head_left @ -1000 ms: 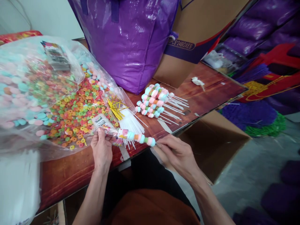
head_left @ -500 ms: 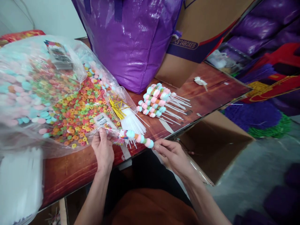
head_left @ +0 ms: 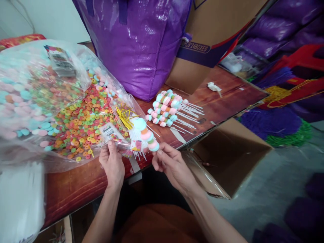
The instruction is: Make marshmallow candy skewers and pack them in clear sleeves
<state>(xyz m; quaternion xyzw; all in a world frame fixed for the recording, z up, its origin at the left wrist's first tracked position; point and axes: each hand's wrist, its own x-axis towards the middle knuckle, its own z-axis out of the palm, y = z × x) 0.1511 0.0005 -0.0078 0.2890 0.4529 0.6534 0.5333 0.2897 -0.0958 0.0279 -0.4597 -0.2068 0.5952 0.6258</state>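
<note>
My left hand (head_left: 113, 166) pinches a small clear plastic bag (head_left: 120, 144) with a colourful print at its right end. In my right hand (head_left: 171, 162) is a candy skewer (head_left: 146, 135), gripped at its lower end. Pink, blue, orange and green candies are strung along it. The skewer leans up and to the left, just right of the bag's printed end. Its stick is hidden by my fingers. Beyond it, a stack of similar candy skewers (head_left: 165, 108) lies on the table (head_left: 76, 189), white sticks pointing right.
A large clear bag of ring and round candies (head_left: 83, 121) spreads over the left. Gold twist ties (head_left: 125, 116) and white sticks (head_left: 138, 136) lie in front. A purple bag (head_left: 136, 50) and a carton (head_left: 197, 71) stand behind. An open box (head_left: 227, 158) sits below the table's right edge.
My right hand has moved left and turned the skewer from nearly level to steeply upward, its tip now clear of the small bag's end. My left hand has barely moved.
</note>
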